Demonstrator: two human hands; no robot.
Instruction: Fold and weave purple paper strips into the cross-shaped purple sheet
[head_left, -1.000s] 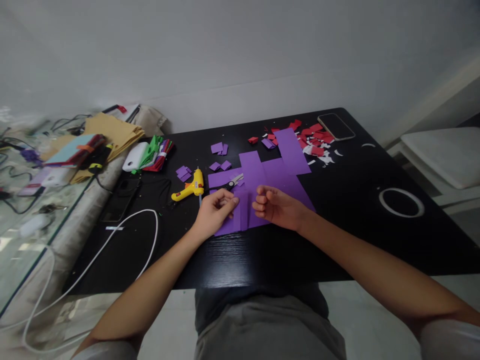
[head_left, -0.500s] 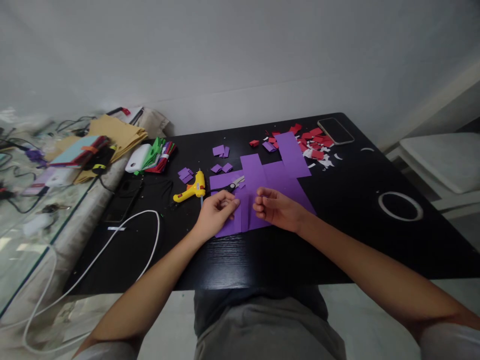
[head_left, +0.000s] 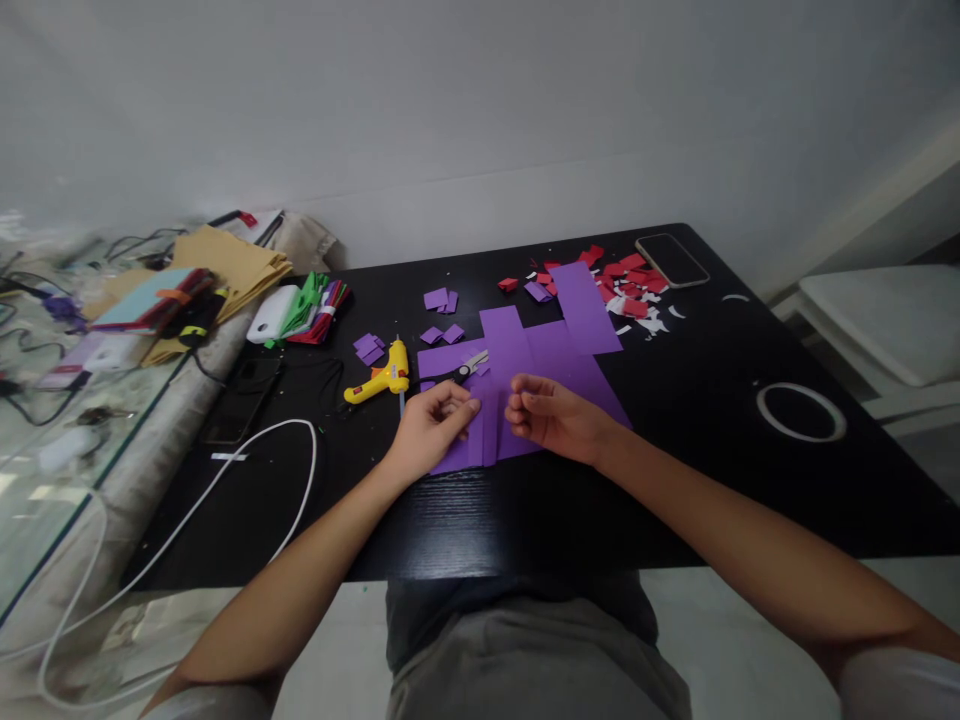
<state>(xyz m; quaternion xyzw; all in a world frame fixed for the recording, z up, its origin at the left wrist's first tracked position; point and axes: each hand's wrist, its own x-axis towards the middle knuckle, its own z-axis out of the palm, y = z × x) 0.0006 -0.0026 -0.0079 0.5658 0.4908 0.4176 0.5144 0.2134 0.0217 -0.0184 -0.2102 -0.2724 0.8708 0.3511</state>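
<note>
My left hand [head_left: 435, 425] pinches the edge of a folded purple paper strip [head_left: 484, 440] between thumb and forefinger, close to the front of the table. Just right of the strip, my right hand [head_left: 555, 415] has its fingers curled in toward the thumb; whether anything small is between them I cannot make out. Both hands are over larger purple paper sheets [head_left: 592, 385]. Black-handled scissors [head_left: 469, 368] lie on the paper beyond my left hand. A yellow glue gun [head_left: 386, 378] rests left of the scissors.
Small purple paper pieces [head_left: 369, 348] lie in groups behind the glue gun. Red and white scraps [head_left: 634, 290] are scattered near a phone [head_left: 673, 260] at the back right. A white ring [head_left: 801, 412] lies on the right. A white cable [head_left: 311, 480] loops on the left.
The hands stay in nearly the same place, with the strip still in my left hand. The view has shifted very slightly.
</note>
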